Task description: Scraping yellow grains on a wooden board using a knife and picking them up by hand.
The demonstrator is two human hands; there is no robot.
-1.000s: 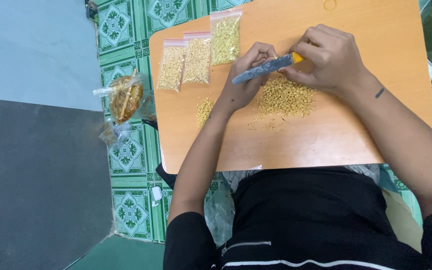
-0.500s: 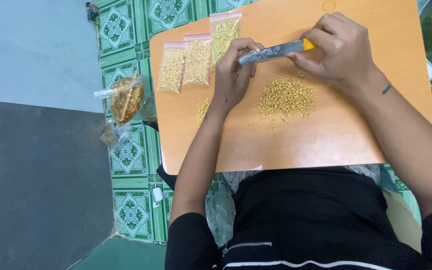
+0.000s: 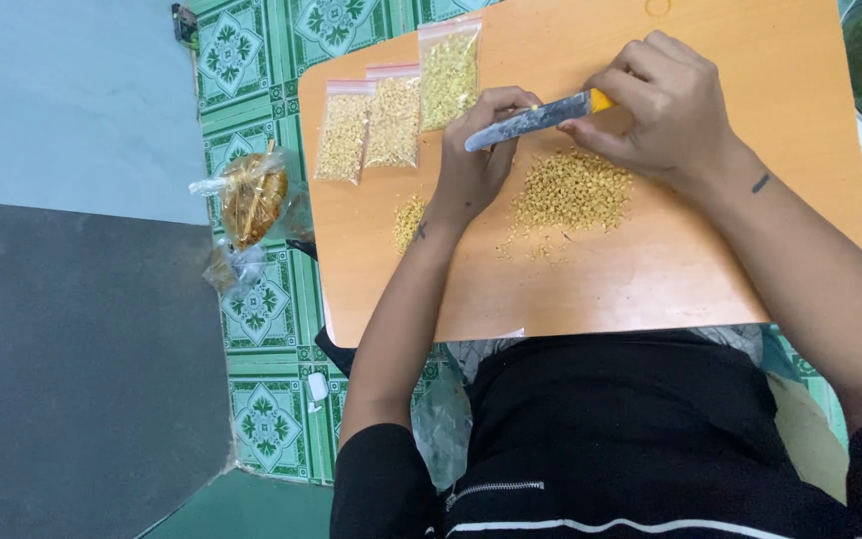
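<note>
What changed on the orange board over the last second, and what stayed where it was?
The right hand carried the knife up the picture, off the big pile of yellow grains toward the board's far edge. The left hand shifted up with it and stays by the blade. The three small filled bags, the little grain pile and the board have not moved.

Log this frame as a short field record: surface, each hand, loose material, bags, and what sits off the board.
surface: orange wooden board over green patterned floor tiles
right hand: grips yellow-handled knife, blade pointing toward left hand
left hand: fingers curled at the blade tip
loose material: large pile of yellow grains; small pile beside the left wrist
bags: three clear zip bags of grains in a row
off board: plastic bag of orange-brown contents
</note>
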